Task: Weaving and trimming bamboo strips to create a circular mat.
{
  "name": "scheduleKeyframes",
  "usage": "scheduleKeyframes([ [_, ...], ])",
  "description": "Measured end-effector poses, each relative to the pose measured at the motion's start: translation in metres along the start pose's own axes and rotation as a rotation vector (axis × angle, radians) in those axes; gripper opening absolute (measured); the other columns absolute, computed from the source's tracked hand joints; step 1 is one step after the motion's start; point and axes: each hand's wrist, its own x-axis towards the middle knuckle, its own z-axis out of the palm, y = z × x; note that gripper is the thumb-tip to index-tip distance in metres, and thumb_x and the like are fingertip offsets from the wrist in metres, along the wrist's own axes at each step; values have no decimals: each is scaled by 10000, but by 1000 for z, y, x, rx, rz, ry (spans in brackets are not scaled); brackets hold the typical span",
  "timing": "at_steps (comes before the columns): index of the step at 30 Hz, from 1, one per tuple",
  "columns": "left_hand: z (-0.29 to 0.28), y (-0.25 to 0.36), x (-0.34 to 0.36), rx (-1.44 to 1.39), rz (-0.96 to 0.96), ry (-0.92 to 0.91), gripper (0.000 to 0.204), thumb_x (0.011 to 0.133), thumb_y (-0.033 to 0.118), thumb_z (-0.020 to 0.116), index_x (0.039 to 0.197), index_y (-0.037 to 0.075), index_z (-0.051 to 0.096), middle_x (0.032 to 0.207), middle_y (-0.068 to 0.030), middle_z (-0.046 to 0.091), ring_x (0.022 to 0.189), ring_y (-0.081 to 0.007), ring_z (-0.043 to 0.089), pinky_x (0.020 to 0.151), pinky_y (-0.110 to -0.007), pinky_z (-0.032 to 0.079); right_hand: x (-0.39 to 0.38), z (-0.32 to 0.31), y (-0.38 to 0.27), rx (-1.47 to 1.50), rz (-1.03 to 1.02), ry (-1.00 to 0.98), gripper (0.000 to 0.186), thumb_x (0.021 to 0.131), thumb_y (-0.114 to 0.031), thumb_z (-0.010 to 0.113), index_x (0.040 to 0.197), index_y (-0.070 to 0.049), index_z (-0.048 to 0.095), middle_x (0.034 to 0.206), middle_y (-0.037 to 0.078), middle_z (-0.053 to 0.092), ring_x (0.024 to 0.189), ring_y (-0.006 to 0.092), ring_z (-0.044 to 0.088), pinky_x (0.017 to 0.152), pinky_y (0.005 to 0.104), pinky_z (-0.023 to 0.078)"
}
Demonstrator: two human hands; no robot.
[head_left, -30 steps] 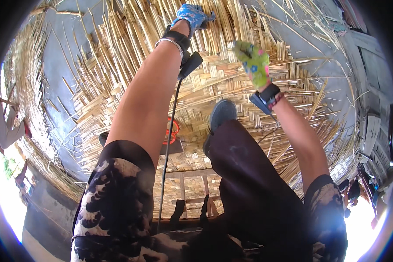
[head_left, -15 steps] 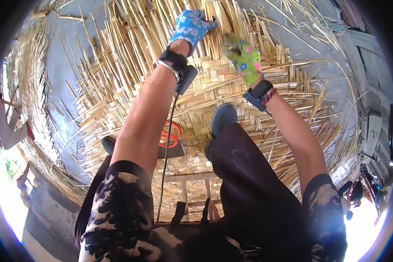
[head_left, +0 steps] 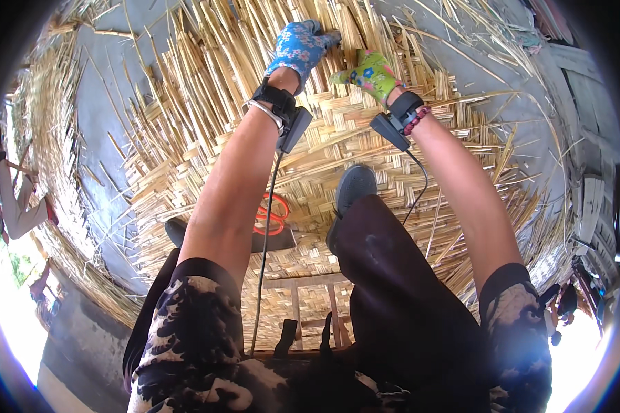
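Note:
Split reed strips (head_left: 217, 62) fan away from a partly woven mat (head_left: 324, 148) at the far side. My left hand (head_left: 298, 48), in a blue flowered glove, is closed around some of these strips, with its thumb pointing right. Just to its right, my right hand (head_left: 370, 74) wears a green flowered glove and rests over the weave's far edge. Its thumb is stretched left toward the left hand and stands apart from the fingers, which look partly bent. I see no strip clearly held in it.
Orange-handled scissors (head_left: 272, 215) lie on the mat near my left forearm, beside a dark flat piece (head_left: 279, 239). My grey shoe (head_left: 356, 189) stands on the weave. Loose strips litter the grey floor (head_left: 103, 138). Another person's arm (head_left: 17, 203) shows at the far left.
My right hand has moved slightly left and turned, its thumb now reaching toward my left hand. The left hand stays nearly in place on the strips.

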Motion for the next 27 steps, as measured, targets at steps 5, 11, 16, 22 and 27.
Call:
scheduleKeyframes([
  [5,-18,-25,-4,452,331,11,324,679,233,653,907,12,589,707,-105,589,666,-164,576,610,-270,464,21,-56,-47,190,186,-302,371,763,-317,478,1006,-37,491,990,141,480,982,260,418,860,318,307],
  [11,8,-1,-32,-57,34,215,223,677,138,662,845,6,598,736,-103,615,665,-164,578,610,-277,453,3,-5,-2,71,111,-62,356,757,-261,487,1043,-50,466,1023,125,478,1003,241,415,879,301,302],
  [16,-8,-47,-29,329,294,167,235,666,148,673,833,2,597,687,-97,603,599,-158,567,566,-278,456,22,-40,-28,267,135,-418,446,773,-296,439,1149,-65,379,1151,127,413,1085,229,373,945,286,251],
  [22,11,-42,-23,92,-8,25,214,662,157,666,819,21,613,691,-119,610,610,-215,585,591,-309,464,-1,23,6,622,206,-66,405,788,-346,354,1121,-131,436,1136,104,435,1018,253,429,900,313,305],
  [27,20,-16,-60,103,11,336,163,708,109,606,856,43,614,722,-90,620,634,-192,590,593,-289,461,8,-11,-14,360,157,-170,317,796,-266,368,1065,-126,460,1022,69,488,939,207,468,868,298,328],
])
